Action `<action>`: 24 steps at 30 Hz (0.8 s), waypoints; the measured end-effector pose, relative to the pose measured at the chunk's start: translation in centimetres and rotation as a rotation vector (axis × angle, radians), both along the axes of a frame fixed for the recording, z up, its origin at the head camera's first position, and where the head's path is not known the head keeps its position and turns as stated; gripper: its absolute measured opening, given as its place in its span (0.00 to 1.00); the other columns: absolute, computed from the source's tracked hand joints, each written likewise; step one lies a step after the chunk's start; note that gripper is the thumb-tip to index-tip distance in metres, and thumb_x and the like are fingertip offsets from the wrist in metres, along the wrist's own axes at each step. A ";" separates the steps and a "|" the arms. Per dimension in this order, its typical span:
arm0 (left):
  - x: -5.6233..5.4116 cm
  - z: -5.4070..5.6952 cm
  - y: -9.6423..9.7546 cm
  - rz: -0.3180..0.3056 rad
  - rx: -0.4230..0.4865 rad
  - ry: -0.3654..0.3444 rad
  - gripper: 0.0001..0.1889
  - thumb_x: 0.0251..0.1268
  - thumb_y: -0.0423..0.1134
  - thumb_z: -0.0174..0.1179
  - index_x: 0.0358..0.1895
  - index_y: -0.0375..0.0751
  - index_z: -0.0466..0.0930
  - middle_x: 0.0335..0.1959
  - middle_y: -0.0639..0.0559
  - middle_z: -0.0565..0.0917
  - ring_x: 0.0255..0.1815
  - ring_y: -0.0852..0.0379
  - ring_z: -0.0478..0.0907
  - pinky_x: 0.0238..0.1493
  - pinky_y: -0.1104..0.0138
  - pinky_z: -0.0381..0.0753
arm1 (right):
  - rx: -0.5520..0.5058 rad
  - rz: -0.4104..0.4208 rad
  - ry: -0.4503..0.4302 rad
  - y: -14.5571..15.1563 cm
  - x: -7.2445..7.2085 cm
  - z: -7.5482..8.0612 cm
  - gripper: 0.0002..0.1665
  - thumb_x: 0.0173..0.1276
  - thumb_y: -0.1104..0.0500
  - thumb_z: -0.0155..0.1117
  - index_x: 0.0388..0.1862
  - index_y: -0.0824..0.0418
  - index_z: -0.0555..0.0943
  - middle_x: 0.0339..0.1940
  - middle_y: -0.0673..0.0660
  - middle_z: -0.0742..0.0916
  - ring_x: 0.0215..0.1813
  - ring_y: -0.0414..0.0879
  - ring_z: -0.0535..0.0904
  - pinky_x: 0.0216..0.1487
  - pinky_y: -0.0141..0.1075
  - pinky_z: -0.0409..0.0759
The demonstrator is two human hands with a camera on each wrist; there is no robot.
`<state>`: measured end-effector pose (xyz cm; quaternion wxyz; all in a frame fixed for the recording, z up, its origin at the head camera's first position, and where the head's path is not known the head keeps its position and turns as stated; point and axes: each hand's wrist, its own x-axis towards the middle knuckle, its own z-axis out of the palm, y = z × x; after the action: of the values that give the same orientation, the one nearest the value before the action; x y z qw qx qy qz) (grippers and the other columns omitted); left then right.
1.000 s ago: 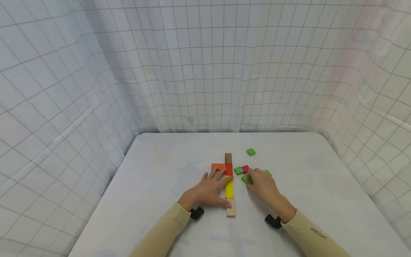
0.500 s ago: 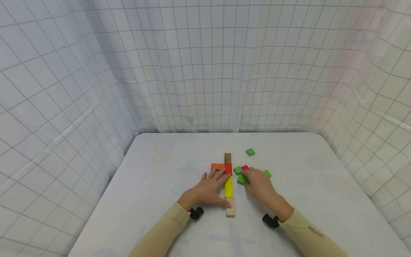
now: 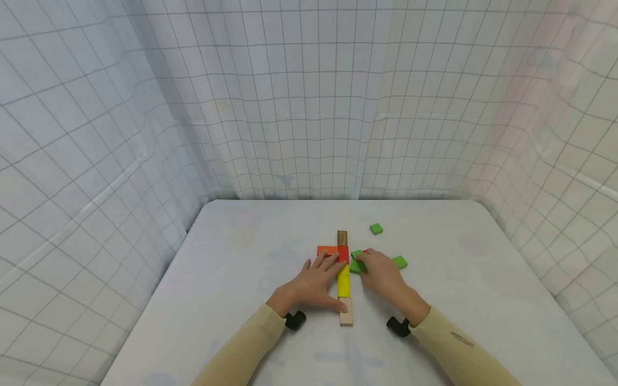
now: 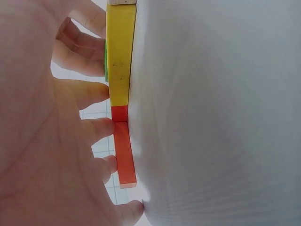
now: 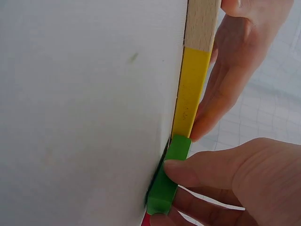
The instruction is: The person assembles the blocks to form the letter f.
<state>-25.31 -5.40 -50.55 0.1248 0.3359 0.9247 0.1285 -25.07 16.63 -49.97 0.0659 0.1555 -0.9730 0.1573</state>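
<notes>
My left hand point(image 3: 314, 284) lies with fingers spread over a line of wooden blocks, its thumb on the plain wood block point(image 3: 346, 319). Ahead of that block come the yellow block point(image 3: 344, 284), the red block point(image 3: 343, 254) and the dark brown block point(image 3: 342, 238). An orange block point(image 3: 327, 249) sticks out leftward from the red one, partly under my left fingertips. Between thumb and fingers, my right hand point(image 3: 383, 273) pinches a green block point(image 5: 171, 172) just right of the line, where red and yellow meet. Its right end is hidden by the hand.
A small green block point(image 3: 356, 253) lies just beyond the held one, and a pinkish-red block point(image 3: 367, 251) is mostly covered by my right hand. Another green block point(image 3: 400, 262) lies right of that hand; a green square point(image 3: 376, 229) sits farther back on the white table point(image 3: 260, 236).
My right hand has slid left with the green block, bringing it up close to the line of blocks. My left hand has stayed in place.
</notes>
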 end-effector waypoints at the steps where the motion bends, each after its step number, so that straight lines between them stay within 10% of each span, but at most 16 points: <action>1: 0.0 0.0 0.0 -0.001 0.001 -0.001 0.58 0.50 0.78 0.60 0.82 0.57 0.48 0.83 0.52 0.43 0.82 0.43 0.35 0.73 0.35 0.43 | -0.001 0.001 0.003 0.0 -0.2 -0.1 0.20 0.58 0.66 0.77 0.51 0.60 0.86 0.47 0.56 0.86 0.44 0.49 0.81 0.49 0.44 0.83; 24: 0.0 0.0 -0.1 0.000 0.004 0.010 0.57 0.50 0.79 0.59 0.82 0.58 0.49 0.83 0.53 0.44 0.82 0.44 0.35 0.73 0.35 0.43 | -0.001 0.033 0.015 0.5 -4.5 0.1 0.20 0.59 0.72 0.71 0.51 0.63 0.87 0.40 0.56 0.85 0.39 0.48 0.81 0.44 0.42 0.83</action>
<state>-25.31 -5.46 -50.56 0.1193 0.3370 0.9250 0.1287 -29.55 17.14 -49.82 0.0708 0.1724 -0.9697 0.1578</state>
